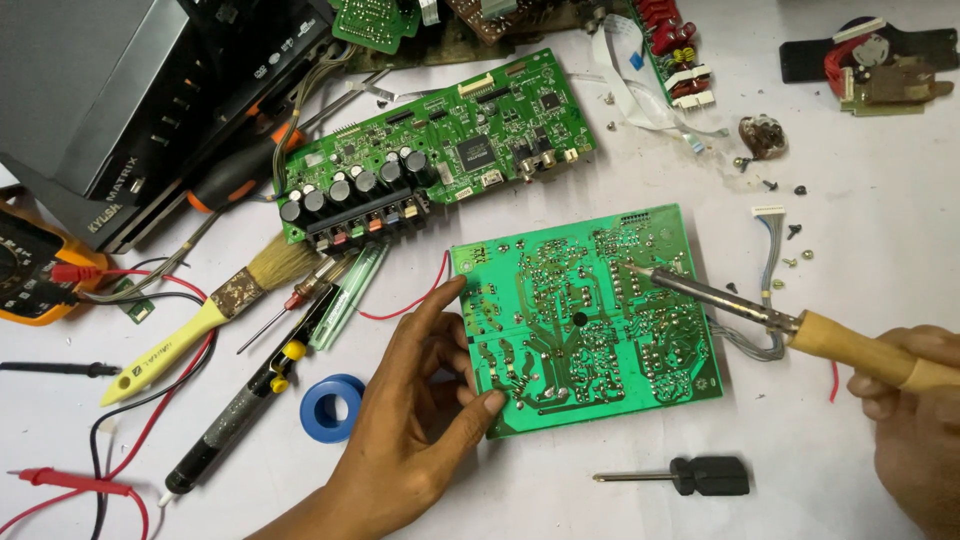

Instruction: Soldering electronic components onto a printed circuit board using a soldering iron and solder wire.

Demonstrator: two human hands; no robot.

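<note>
On a cluttered white table [880, 230], the left hand [420, 410] steadies a green circuit board [585, 320], solder side up, fingers spread along its left edge so it cannot slide. The right hand [915, 410] grips the wooden handle of a soldering iron [790, 322], its tip touching a joint near the board's upper right. A black screwdriver [690, 476] lies just below.

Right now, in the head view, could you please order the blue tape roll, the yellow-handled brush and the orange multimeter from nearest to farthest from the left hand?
From the left hand:
1. Blue tape roll, just to its left.
2. Yellow-handled brush, farther left, lying diagonally.
3. Orange multimeter, at the far left edge.
</note>
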